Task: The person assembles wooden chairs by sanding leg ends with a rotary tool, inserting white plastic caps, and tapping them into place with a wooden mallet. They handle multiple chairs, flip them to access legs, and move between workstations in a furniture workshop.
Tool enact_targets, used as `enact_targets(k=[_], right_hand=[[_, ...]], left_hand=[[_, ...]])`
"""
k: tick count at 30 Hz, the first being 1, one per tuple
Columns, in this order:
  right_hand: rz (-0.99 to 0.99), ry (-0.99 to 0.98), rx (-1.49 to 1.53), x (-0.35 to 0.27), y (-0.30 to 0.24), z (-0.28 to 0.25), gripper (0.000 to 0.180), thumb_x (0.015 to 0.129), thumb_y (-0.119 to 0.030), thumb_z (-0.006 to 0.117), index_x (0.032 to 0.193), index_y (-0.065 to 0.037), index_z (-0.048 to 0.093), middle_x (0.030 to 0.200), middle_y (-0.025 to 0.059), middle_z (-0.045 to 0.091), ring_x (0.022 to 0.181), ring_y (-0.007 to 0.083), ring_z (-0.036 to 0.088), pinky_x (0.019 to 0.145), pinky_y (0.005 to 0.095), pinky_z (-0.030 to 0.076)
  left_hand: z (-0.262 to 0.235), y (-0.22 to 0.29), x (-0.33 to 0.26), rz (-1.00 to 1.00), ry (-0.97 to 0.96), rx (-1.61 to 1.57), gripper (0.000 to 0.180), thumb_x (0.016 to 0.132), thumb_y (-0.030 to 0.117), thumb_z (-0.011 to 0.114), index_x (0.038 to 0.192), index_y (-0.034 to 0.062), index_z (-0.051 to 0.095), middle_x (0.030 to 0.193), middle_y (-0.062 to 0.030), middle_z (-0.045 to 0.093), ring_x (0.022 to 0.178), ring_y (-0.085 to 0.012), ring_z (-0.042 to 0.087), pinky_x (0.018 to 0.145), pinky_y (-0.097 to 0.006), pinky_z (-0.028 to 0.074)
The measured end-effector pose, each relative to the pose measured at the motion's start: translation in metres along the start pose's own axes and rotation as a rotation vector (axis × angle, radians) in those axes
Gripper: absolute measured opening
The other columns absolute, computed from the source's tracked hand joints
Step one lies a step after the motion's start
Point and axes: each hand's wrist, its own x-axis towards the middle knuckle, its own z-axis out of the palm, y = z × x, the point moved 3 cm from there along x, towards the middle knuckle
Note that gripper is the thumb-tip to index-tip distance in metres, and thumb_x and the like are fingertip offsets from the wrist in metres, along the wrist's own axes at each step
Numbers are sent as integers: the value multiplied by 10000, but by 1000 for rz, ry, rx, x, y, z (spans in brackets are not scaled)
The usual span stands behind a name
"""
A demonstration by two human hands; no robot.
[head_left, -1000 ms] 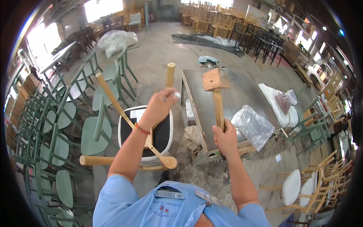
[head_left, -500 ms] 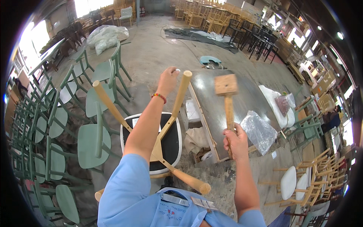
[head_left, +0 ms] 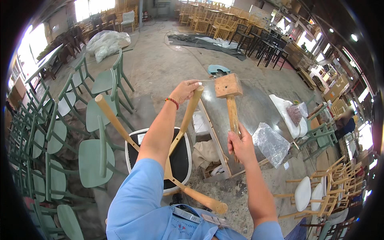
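Note:
An upturned wooden chair (head_left: 182, 158) with a black underside and white-rimmed seat stands before me, its legs pointing up. My left hand (head_left: 185, 91), wearing a beaded bracelet, pinches a small white piece (head_left: 199, 84) at the tip of the far right leg (head_left: 191, 110). What kind of piece it is, I cannot make out. My right hand (head_left: 243, 146) grips a wooden mallet (head_left: 228, 87) by its handle. The block-shaped head is up, to the right of that leg tip and apart from it.
Rows of green chairs (head_left: 96, 162) crowd the left. On the right lies a low dark-topped table (head_left: 256, 106), with a clear plastic bag (head_left: 272, 144) at its near edge. Pale wooden chairs (head_left: 320, 192) are stacked at the lower right. A cloth (head_left: 206, 154) sits under the table.
My left hand has come right and down onto the leg tip with the small white piece. The mallet has moved left, nearer to that leg.

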Motion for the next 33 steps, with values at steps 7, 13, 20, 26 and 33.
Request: enact_targets(k=[7, 13, 20, 26, 33], right_hand=[[44, -16, -173, 33, -15, 4, 454, 977, -181, 580, 1406, -60, 490, 709, 9, 525, 509, 65, 493, 427, 238, 405], [43, -49, -383, 57, -44, 8, 451, 993, -257, 551, 1397, -62, 506, 687, 11, 543, 525, 87, 500, 467, 276, 432], [-13, 22, -688, 76, -53, 5, 526, 978, -272, 561, 1436, -29, 471, 767, 95, 636, 646, 177, 600, 625, 344, 486], [100, -34, -777, 83, -77, 14, 542, 983, -283, 552, 1452, -35, 446, 938, 155, 647, 832, 271, 601, 717, 384, 463], [56, -10, -763, 89, -80, 13, 512, 980, -288, 589, 1429, -63, 489, 716, 52, 606, 506, 115, 523, 457, 312, 440]], left_hand=[[-4, 0, 2, 18, 19, 72, 372, 1010, 240, 567, 1309, 21, 598, 719, 53, 508, 534, -42, 365, 478, -232, 307], [-3, -1, 1, 37, 46, 67, 380, 1010, 226, 562, 1325, 14, 586, 699, 59, 489, 531, -46, 359, 482, -235, 307], [6, 2, -2, 36, 67, 118, 376, 1007, 220, 568, 1326, 21, 588, 695, 62, 475, 538, -46, 352, 484, -232, 299], [2, 1, -6, 31, 72, 120, 379, 999, 234, 584, 1319, 31, 601, 705, 56, 481, 545, -44, 351, 483, -232, 293], [-1, -7, -4, 48, 43, 26, 400, 1018, 250, 545, 1353, 32, 569, 750, 52, 518, 537, -47, 359, 482, -240, 298]])
